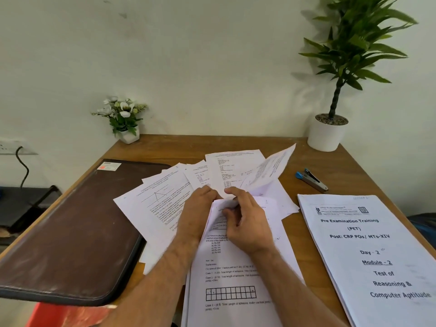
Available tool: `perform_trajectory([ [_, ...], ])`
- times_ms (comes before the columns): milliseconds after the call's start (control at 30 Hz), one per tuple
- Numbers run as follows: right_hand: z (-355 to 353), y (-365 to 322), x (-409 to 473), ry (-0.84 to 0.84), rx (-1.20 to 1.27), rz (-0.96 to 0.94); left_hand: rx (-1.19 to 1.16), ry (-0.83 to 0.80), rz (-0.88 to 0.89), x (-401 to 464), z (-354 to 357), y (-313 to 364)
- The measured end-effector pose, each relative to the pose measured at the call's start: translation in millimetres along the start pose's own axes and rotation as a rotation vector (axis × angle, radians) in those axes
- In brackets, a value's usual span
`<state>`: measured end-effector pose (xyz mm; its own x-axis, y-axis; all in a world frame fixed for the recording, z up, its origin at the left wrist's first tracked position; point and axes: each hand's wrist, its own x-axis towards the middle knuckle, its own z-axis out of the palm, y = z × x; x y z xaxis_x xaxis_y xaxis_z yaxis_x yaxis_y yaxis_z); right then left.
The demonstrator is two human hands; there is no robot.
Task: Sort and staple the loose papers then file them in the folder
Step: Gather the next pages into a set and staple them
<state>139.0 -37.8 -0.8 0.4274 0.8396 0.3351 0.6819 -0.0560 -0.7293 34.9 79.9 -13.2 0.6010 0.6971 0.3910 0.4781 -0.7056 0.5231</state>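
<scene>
While the sorting is only partly done, a near sheet [236,279] with a printed grid is seen lying lengthwise, its long axis running from the near edge toward the far wall, text facing the person. Its far end is pinched by the right hand [245,223], whose fingers are curled on the crumpled top edge. The left hand [195,208] is laid among the pages just beside it; whether anything is gripped there cannot be told, since the fingertips are hidden under paper. Beyond the hands, the loose papers [165,197] are fanned across the middle of the table [330,161], their long axes splayed toward the far left and far right, and one raised sheet [271,168] is tilted up toward the far right. A stapled booklet [368,251] is set at the near right, the closed brown folder [77,230] at the left with its near corner overhanging the table, and the stapler [311,179] at the far right, well apart from both hands.

Pages could be creased or torn if the pinched edge is pulled hard. The fan could be knocked out of order, and the overhanging folder could be tipped off by a nudge.
</scene>
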Motion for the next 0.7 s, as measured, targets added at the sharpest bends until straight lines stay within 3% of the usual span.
perform_trajectory([
  [200,0,0,4,0.035,-0.003,0.01,-0.124,-0.129,-0.043,6,-1,4],
  [267,2,0,5,0.056,-0.028,0.009,-0.048,-0.174,-0.004,7,-3,5],
  [433,-2,2,5,0.075,-0.005,0.038,-0.163,-0.114,-0.081,7,-11,8],
  [600,-2,-3,3,0.031,0.012,-0.001,0.045,-0.112,0.028,3,-6,6],
  [700,-2,-2,6,0.045,-0.007,0.065,-0.176,-0.063,-0.013,1,-7,5],
])
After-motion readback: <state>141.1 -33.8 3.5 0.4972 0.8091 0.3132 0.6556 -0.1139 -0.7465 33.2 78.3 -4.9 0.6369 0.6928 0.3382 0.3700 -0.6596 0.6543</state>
